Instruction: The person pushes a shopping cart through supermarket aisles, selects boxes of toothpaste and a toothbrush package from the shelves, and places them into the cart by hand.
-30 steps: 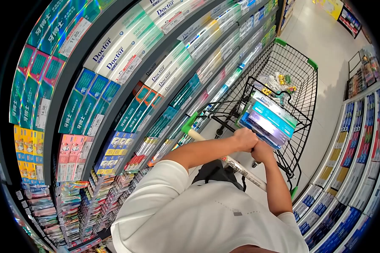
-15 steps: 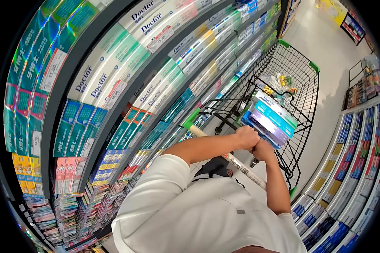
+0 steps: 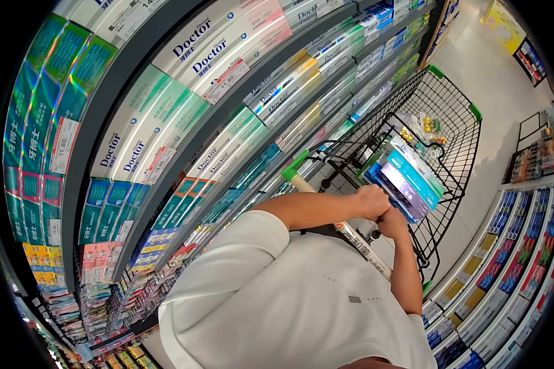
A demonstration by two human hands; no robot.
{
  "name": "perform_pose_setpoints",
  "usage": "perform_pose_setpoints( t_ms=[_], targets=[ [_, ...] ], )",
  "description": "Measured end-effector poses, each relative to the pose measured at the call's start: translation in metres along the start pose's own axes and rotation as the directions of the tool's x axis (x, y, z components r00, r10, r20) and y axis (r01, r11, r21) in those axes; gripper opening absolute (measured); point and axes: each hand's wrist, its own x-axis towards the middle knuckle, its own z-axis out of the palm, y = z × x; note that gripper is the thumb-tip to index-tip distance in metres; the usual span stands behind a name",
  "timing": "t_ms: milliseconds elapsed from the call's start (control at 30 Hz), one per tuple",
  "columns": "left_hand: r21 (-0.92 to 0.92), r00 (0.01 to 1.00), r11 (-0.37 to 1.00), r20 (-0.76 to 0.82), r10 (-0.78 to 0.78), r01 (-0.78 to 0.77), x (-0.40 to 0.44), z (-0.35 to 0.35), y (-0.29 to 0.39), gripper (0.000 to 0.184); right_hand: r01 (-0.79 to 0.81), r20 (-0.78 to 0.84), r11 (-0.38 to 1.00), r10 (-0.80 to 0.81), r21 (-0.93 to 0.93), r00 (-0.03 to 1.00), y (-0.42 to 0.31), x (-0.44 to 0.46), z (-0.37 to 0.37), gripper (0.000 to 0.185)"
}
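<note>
Toothpaste rows (image 3: 228,40) slide back past us! Our left hand (image 3: 373,202) and right hand (image 3: 393,222) press together beyond the handle (image 3: 364,247) (whether they pinch anything, we can't tell), boxes (image 3: 412,169) beside them at the near end of the cart (image 3: 476,112); packets (image 3: 432,124) already aboard, more aisle (image 3: 495,64) ahead.

Small stack of slim printed cartons (image 3: 413,178), closed, white, teal and purple faces visible, blue toward the lower left, "Doctor" lettering on the white one, slanted, over the near part of the wire shopping cart (image 3: 465,141)
</note>
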Motion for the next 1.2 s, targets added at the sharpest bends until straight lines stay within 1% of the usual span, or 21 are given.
perform_pose_setpoints(
  t_ms=[133,200,233,267,300,333,367,400,433,500,533,600,633,733,800,833,933,1000,1100,1133,1200],
  targets=[
    [-0.026,1.0,1.0,0.021,0.0,0.0,0.016,-0.003,-0.011,0.025,-0.036,-0.027,0.999,0.035,-0.019,0.999,-0.002,0.007,-0.017,0.013],
    [-0.004,0.999,1.0,0.037,-0.011,0.011,0.024,-0.008,-0.014,0.023,0.039,-0.046,0.999,-0.039,-0.007,0.998,-0.002,0.01,-0.028,0.013],
    [-0.003,1.0,1.0,0.021,-0.004,0.004,0.026,-0.013,-0.016,0.023,0.018,0.031,1.0,-0.017,-0.009,0.999,0.006,0.018,-0.027,0.02],
    [-0.006,1.0,1.0,0.009,0.017,-0.017,0.028,-0.015,-0.017,0.022,0.018,0.028,0.996,-0.016,-0.082,0.999,0.014,0.024,-0.024,0.019],
    [-0.009,0.994,0.998,0.098,-0.054,0.055,0.034,-0.019,-0.016,0.021,-0.023,0.025,0.999,0.024,-0.033,0.999,0.018,0.026,-0.023,0.017],
    [-0.025,0.996,0.999,0.078,-0.046,0.048,0.03,-0.035,-0.013,0.022,0.001,-0.023,0.999,-0.002,-0.044,1.0,0.017,0.024,-0.027,0.016],
    [-0.035,0.992,0.997,0.109,-0.06,0.064,0.037,-0.03,-0.016,0.022,-0.009,0.023,0.999,0.009,-0.031,1.0,0.017,0.025,-0.033,0.016],
    [0.004,0.995,0.999,0.088,-0.041,0.041,0.04,-0.03,-0.017,0.02,-0.001,-0.012,1.0,0.0,-0.015,1.0,0.021,0.028,-0.031,0.016],
    [0.005,0.996,1.0,0.088,-0.01,0.01,0.044,-0.029,-0.019,0.02,-0.03,-0.023,1.0,0.029,-0.01,0.999,0.021,0.028,-0.037,0.016],
    [0.018,0.997,1.0,0.076,-0.022,0.02,0.047,-0.031,-0.022,0.019,0.01,0.004,1.0,-0.01,-0.016,1.0,0.019,0.029,-0.045,0.016],
    [0.02,0.997,1.0,0.083,-0.001,0.0,0.048,-0.033,-0.023,0.019,-0.009,-0.002,1.0,0.009,-0.006,1.0,0.021,0.031,-0.046,0.016],
    [0.029,0.996,0.999,0.087,-0.02,0.018,0.051,-0.038,-0.023,0.018,0.013,0.008,1.0,-0.013,-0.019,1.0,0.024,0.034,-0.047,0.015],
    [0.024,0.996,1.0,0.09,-0.009,0.006,0.052,-0.037,-0.021,0.018,0.001,0.009,1.0,-0.001,-0.016,1.0,0.024,0.032,-0.048,0.015],
    [0.002,0.998,0.999,0.059,-0.036,0.036,0.056,-0.036,-0.023,0.018,-0.02,0.016,1.0,0.02,-0.005,1.0,0.024,0.033,-0.056,0.015],
    [-0.022,0.998,0.999,0.059,-0.039,0.04,0.059,-0.036,-0.024,0.018,-0.054,0.078,0.998,0.053,0.019,0.996,0.024,0.035,-0.059,0.016],
    [-0.023,0.998,0.999,0.055,-0.036,0.038,0.059,-0.036,-0.024,0.018,-0.057,0.077,0.998,0.055,0.016,0.996,0.025,0.035,-0.059,0.016],
    [-0.024,0.999,0.999,0.043,-0.03,0.031,0.059,-0.035,-0.025,0.018,-0.072,0.084,0.997,0.071,0.009,0.994,0.023,0.035,-0.061,0.018],
    [-0.039,0.999,0.999,0.025,-0.025,0.026,0.061,-0.03,-0.027,0.018,-0.086,0.124,0.996,0.086,-0.009,0.989,0.02,0.032,-0.065,0.023],
    [-0.049,1.0,0.999,0.018,-0.023,0.024,0.06,-0.028,-0.025,0.019,-0.088,0.093,0.996,0.09,-0.03,0.992,0.023,0.033,-0.059,0.025],
    [-0.059,0.999,0.998,0.023,-0.029,0.031,0.059,-0.028,-0.024,0.019,-0.106,0.117,0.994,0.108,-0.026,0.987,0.023,0.032,-0.059,0.026],
    [-0.075,1.0,0.997,0.014,-0.017,0.018,0.058,-0.026,-0.025,0.018,-0.106,0.114,0.994,0.108,-0.03,0.988,0.021,0.03,-0.061,0.027]
  ],
)
